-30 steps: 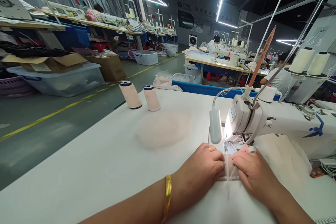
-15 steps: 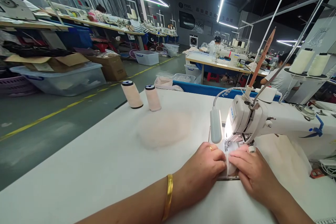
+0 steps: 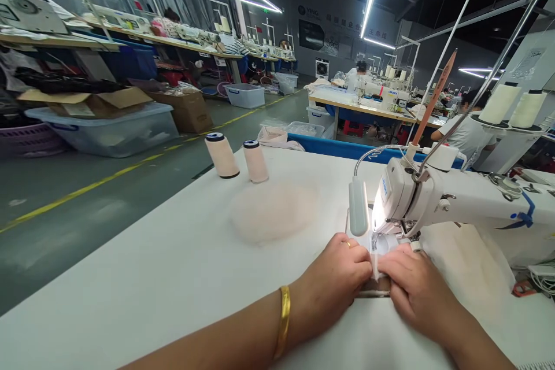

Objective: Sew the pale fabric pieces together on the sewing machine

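A white sewing machine stands at the right, its lamp lighting the needle area. Under the presser foot lies a small piece of thin white fabric. My left hand, with a ring and a gold bracelet at the wrist, has its fingers curled on the fabric's left edge. On the fabric's right edge rests my right hand, fingers pressed together just below the needle. Between the hands, the fabric's near end hangs over the metal plate. Beige fabric lies right of my right hand.
Two thread cones stand at the table's far left edge. A blurred pale patch shows on the white tabletop. Thread spools rise behind the machine. People sit at other machines beyond.
The fabric has moved slightly forward under the presser foot, its near end now closer to the needle. Both hands keep nearly the same place. The view has shifted slightly.
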Available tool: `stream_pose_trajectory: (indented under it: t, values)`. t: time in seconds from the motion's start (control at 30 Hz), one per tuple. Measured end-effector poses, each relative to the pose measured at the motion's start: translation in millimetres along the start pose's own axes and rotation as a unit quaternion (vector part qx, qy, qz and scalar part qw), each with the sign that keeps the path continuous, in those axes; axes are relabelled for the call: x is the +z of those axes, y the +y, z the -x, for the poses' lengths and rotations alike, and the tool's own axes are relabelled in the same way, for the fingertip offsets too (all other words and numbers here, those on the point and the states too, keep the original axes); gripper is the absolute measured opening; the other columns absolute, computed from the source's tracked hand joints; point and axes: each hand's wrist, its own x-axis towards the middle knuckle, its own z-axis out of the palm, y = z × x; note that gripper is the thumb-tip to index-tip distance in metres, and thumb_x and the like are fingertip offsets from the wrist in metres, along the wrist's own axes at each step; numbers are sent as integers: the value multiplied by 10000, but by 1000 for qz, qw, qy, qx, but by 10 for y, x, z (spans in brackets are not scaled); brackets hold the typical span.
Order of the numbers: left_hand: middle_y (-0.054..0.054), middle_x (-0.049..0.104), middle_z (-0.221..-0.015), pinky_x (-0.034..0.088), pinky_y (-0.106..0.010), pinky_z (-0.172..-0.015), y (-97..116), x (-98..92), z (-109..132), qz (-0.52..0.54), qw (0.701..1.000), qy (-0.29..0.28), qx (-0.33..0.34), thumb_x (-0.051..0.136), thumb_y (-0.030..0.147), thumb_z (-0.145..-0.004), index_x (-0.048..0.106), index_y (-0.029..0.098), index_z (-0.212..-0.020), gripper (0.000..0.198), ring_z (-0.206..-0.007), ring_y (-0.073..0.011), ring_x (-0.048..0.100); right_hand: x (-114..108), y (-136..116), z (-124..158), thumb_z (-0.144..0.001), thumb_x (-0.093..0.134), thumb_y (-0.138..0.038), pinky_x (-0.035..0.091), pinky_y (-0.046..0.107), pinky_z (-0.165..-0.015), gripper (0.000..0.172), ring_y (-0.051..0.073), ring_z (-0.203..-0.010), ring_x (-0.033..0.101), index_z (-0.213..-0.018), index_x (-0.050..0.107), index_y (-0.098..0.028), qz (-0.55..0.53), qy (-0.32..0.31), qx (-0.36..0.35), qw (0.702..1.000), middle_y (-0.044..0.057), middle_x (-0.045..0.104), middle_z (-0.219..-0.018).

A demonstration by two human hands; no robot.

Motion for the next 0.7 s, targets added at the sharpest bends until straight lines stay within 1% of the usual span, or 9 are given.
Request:
stream_pose_trajectory:
  t: [0.07,0.13,0.2,0.27,0.33,0.43,0.5,0.6,0.7]
  values:
    - [18,706,-847,351,-348,-784,-22,4,-29,-10,1000,-3,-1,615,-12,-821,578,196,-772,217,-787,-178,594,8,3,-15,-938,492,-69,442,338,-714,264,225,-825,623,-1052,635,-260,1,11,6,1000,25,704,-922]
    - [13,691,-820,359,-342,-768,-14,-31,-66,-8,1000,-1,-9,610,4,-828,564,196,-771,206,-773,-180,603,35,13,-38,-962,507,-109,463,352,-726,275,244,-880,646,-1158,626,-261,2,31,7,999,46,730,-1035]
    - [11,682,-811,366,-339,-762,11,-86,-101,-3,1000,16,-16,579,18,-857,562,200,-790,195,-746,-174,606,82,32,-68,-978,482,-101,482,366,-750,329,258,-948,660,-1242,602,-256,5,58,2,998,65,734,-1148]
    - [12,682,-812,371,-341,-769,36,-134,-128,2,999,41,-11,532,22,-887,565,204,-816,198,-723,-168,607,139,55,-101,-992,436,-64,495,368,-774,361,254,-983,668,-1256,598,-250,6,89,-8,996,69,739,-1171]
    - [12,688,-808,370,-346,-778,47,-159,-147,3,998,61,-1,483,22,-916,561,206,-830,218,-721,-169,611,189,71,-130,-1000,412,-39,500,359,-782,351,242,-977,677,-1194,620,-243,9,117,-12,993,65,753,-1105]
    - [6,702,-804,362,-356,-767,40,-151,-162,-2,998,70,11,432,33,-956,558,203,-828,247,-732,-180,618,228,70,-157,-1001,419,-39,497,342,-763,302,226,-922,682,-1046,641,-240,13,139,-2,990,50,754,-992]
    - [1,703,-804,357,-359,-756,29,-136,-163,-1,997,70,15,425,42,-965,562,200,-822,253,-736,-185,616,231,56,-164,-1008,434,-67,490,334,-746,267,216,-859,666,-986,636,-241,10,141,7,990,37,737,-924]
    - [-6,692,-816,359,-355,-753,13,-116,-140,8,998,68,15,429,52,-976,577,198,-830,254,-741,-182,606,221,34,-158,-1030,446,-121,458,323,-707,240,201,-743,602,-908,615,-239,12,139,9,990,14,677,-800]
    - [-8,698,-839,364,-350,-757,-2,-95,-80,18,999,42,26,458,59,-984,600,200,-826,255,-773,-180,605,216,18,-122,-1049,461,-150,412,311,-677,266,190,-701,544,-823,575,-234,14,122,-15,992,-2,625,-735]
